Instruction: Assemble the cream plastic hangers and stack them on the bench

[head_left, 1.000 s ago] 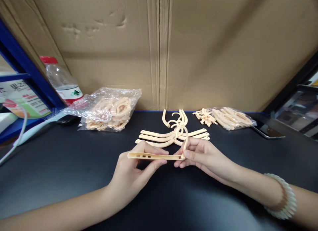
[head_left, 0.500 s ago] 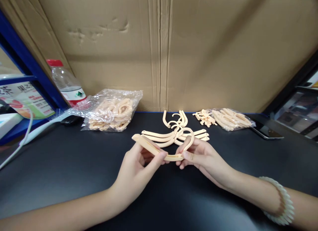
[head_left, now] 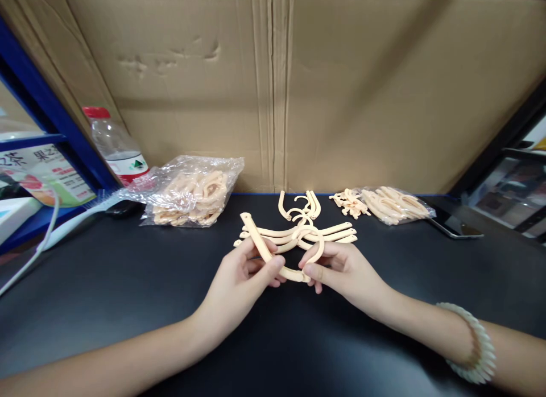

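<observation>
My left hand (head_left: 249,272) pinches a cream plastic hanger arm (head_left: 258,239) between thumb and fingers, its far end tilted up to the left. At the arm's lower right end, my right hand (head_left: 336,269) grips a curved cream hook (head_left: 319,246), and the two pieces touch there. Just behind my hands lie several hangers (head_left: 336,232) with spread arms, partly hidden by what I hold. Farther back are loose curved arms (head_left: 314,205) and small hooks (head_left: 301,201).
A clear bag of cream parts (head_left: 194,195) and a red-capped bottle (head_left: 121,152) stand at the back left. Small loose pieces (head_left: 350,202), another bag (head_left: 394,205) and a phone (head_left: 456,222) lie back right. Cardboard (head_left: 191,90) walls the rear of the black table (head_left: 106,283).
The held arm has tipped more upright, its far end higher and farther right. The hook has shifted slightly left and down with my right hand. Both hands keep their holds.
</observation>
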Action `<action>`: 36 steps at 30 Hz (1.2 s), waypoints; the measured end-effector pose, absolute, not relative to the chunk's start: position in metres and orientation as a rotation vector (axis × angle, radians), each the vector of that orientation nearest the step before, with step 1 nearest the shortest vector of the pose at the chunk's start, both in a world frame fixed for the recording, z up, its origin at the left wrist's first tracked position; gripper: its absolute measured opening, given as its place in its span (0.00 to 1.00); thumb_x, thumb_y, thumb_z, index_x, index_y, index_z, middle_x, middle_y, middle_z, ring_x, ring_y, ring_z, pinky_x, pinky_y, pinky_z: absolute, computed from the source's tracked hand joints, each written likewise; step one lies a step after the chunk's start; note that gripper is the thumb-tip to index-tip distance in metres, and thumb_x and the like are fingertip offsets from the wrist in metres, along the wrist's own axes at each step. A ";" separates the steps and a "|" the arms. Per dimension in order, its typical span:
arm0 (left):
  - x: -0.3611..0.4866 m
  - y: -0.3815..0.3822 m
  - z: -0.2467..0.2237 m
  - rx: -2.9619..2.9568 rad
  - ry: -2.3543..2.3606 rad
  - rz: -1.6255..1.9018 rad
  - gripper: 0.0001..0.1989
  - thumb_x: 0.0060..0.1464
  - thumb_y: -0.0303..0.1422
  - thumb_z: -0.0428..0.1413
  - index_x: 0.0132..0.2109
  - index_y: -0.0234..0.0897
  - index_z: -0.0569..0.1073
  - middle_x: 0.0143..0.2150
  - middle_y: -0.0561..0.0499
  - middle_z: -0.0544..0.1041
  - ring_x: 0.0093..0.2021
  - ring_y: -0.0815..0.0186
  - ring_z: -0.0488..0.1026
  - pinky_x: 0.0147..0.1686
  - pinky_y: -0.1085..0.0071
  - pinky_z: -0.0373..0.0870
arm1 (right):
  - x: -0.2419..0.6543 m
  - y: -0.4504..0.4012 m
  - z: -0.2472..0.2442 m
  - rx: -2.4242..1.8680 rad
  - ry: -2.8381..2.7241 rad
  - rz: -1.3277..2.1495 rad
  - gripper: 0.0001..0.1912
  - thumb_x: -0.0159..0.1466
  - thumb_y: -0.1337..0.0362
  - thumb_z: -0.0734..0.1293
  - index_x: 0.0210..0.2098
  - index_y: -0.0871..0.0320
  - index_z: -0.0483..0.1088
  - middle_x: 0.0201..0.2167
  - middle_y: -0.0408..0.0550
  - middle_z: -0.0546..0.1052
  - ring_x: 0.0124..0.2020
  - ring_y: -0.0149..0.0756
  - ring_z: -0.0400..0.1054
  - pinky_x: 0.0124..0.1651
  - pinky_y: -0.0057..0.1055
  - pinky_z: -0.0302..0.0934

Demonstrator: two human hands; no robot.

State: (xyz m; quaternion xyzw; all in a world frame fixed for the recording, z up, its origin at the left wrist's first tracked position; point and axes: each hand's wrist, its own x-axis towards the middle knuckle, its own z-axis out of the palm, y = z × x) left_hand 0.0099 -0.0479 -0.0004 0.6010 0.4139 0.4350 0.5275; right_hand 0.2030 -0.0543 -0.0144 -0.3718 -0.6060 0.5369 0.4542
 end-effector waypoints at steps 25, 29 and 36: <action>0.010 -0.050 0.000 1.151 0.912 0.889 0.09 0.46 0.30 0.65 0.33 0.32 0.74 0.30 0.54 0.75 0.29 0.72 0.75 0.32 0.78 0.72 | 0.287 0.054 -0.007 -1.344 -2.460 -0.105 0.17 0.62 0.76 0.59 0.45 0.58 0.73 0.40 0.53 0.70 0.43 0.41 0.66 0.49 0.39 0.61; 0.010 -0.050 0.000 1.130 0.921 0.889 0.09 0.47 0.30 0.65 0.35 0.32 0.76 0.30 0.53 0.75 0.29 0.72 0.75 0.32 0.78 0.72 | 0.291 0.055 -0.008 -1.322 -2.498 -0.120 0.13 0.63 0.74 0.61 0.43 0.59 0.73 0.39 0.53 0.70 0.42 0.42 0.66 0.48 0.39 0.61; 0.011 -0.050 0.002 1.112 0.909 0.887 0.09 0.47 0.31 0.65 0.35 0.32 0.77 0.31 0.52 0.76 0.30 0.72 0.75 0.34 0.79 0.72 | 0.293 0.061 -0.011 -1.264 -2.514 -0.092 0.13 0.64 0.73 0.60 0.42 0.58 0.74 0.37 0.50 0.70 0.36 0.35 0.66 0.40 0.32 0.62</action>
